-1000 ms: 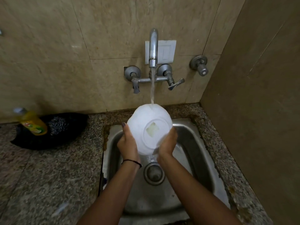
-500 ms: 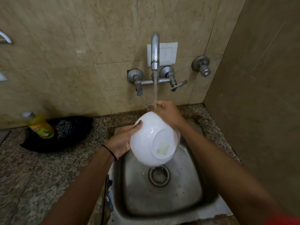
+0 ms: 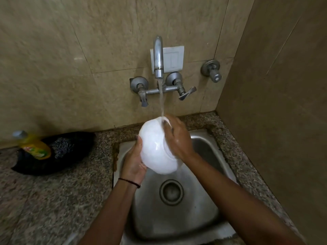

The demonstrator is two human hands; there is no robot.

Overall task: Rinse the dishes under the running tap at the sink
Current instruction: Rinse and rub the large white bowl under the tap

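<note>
Nearest: left hand (image 3: 134, 161) cups white bowl (image 3: 155, 151) from below and left, fingers curled round its wall. Bowl held over steel sink (image 3: 208, 200), between both hands. Right hand (image 3: 178, 140) now lies across bowl's base side, fingers curved up to rim. Half second ago it sat only at top edge, base facing us. Water stream (image 3: 161, 99) from tap (image 3: 158, 57) lands at right fingertips (image 3: 166, 124). We judge: bowl being turned, outside rinse continuing; other dishes not in view.

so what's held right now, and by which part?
White bowl, in both hands: left hand cups its lower left side, right hand wraps over its upper right side.
</note>
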